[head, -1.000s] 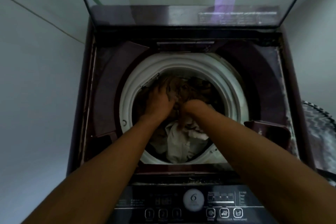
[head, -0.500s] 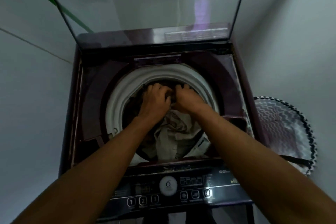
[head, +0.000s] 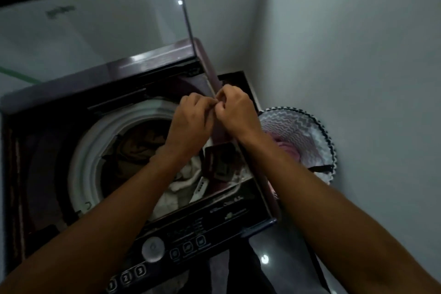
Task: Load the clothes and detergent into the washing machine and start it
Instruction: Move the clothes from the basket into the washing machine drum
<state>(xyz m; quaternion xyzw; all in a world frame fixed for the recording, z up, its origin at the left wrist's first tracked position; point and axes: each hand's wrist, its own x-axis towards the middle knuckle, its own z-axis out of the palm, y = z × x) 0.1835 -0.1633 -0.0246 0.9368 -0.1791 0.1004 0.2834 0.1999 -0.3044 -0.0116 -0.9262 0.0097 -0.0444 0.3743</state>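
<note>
Two bare forearms reach forward from the bottom corners of the view and converge toward the middle. The left hand (head: 191, 119) and right hand (head: 235, 112) meet knuckle to knuckle, backs facing up, fingers curled inward and fingertips touching each other. Whether anything is pinched between them cannot be seen. Both wrists are held straight.

The drum mouth (head: 90, 150) lay open beneath my left forearm, though clothes (head: 138, 148) filled it nearly to the rim. The raised glass lid (head: 95, 26) walled off the back. On my right, the wall (head: 358, 55) stood close, with the laundry basket (head: 307, 131) wedged just beside the washing machine (head: 214, 200).
</note>
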